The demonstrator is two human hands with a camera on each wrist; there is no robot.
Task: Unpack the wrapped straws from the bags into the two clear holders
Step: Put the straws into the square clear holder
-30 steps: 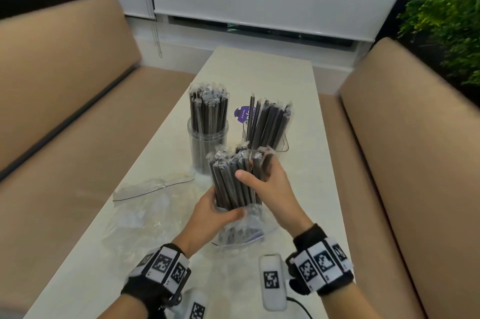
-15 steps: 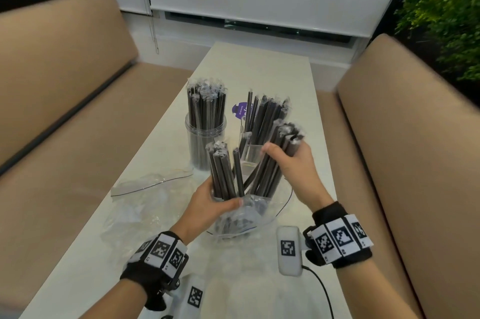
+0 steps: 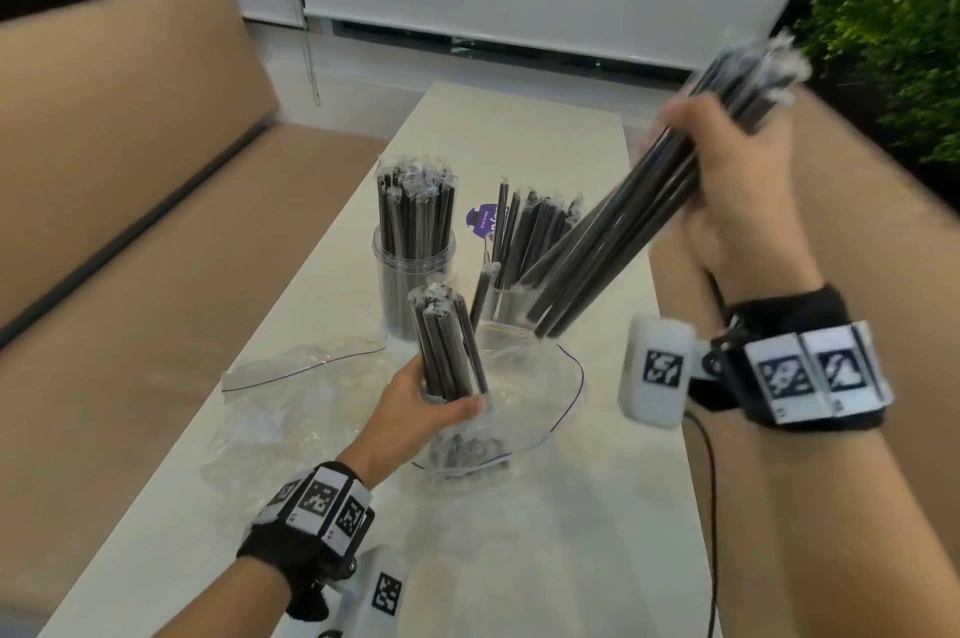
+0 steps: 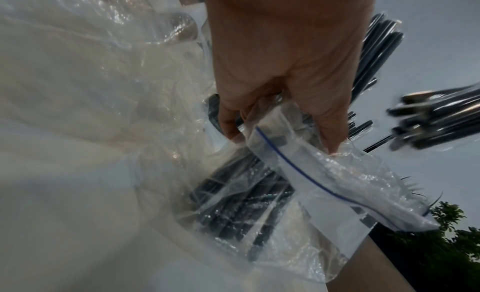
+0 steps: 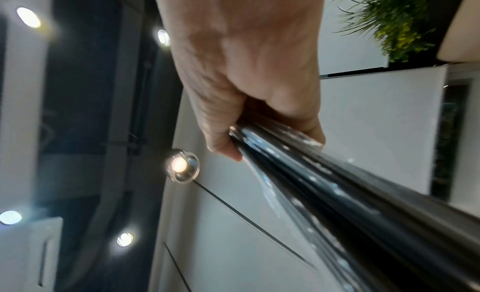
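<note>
On the pale cream bench (image 3: 524, 133) lie two clear plastic zip bags: an empty crumpled one (image 3: 291, 372) at the left and an open one (image 3: 519, 409) still holding black wrapped straws. The left hand (image 3: 421, 419) grips that open bag with an upright bundle of black straws (image 3: 449, 346), fingers (image 4: 228, 119) curled around plastic and straws together; only the left wrist view shows the bag's blue zip line and the straw ends inside. Behind stand two clear cylindrical holders, the left one (image 3: 413, 268) packed full, the right one (image 3: 504, 310) partly filled with leaning straws. The right hand (image 3: 737, 185), raised at the right, clenches a second, slanted bundle of black straws (image 3: 623, 232), blurred; the right wrist view shows its fingers (image 5: 221, 132) wrapped tight round it.
</note>
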